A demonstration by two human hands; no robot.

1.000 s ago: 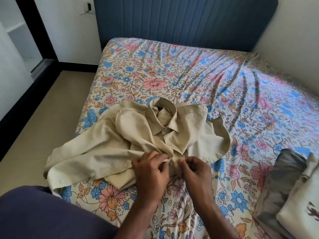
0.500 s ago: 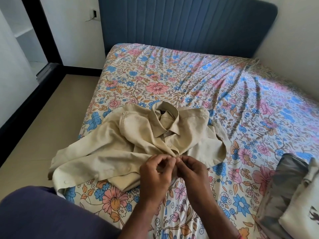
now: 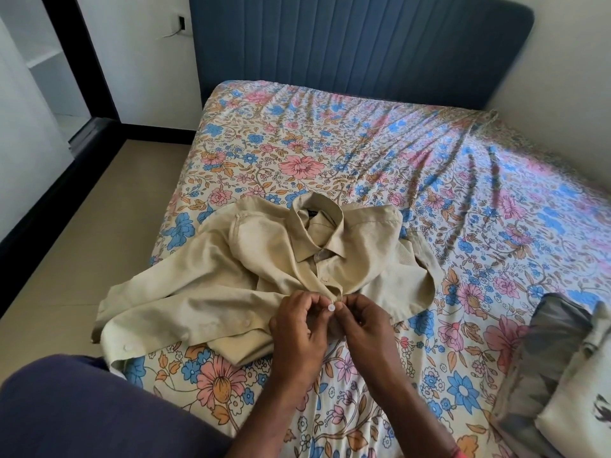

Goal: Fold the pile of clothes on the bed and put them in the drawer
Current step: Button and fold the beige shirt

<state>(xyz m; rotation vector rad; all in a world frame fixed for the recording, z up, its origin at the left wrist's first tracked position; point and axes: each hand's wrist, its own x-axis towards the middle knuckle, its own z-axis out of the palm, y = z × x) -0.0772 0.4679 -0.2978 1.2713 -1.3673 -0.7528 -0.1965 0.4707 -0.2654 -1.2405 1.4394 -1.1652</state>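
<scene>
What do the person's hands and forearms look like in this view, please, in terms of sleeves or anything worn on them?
Both forearms are bare, with no sleeves reaching into view. The left hand and the right hand wear no gloves, and no rings show. Near the right wrist, at the frame's bottom edge, a sliver of something red shows, possibly a band; too little is visible to tell.
</scene>
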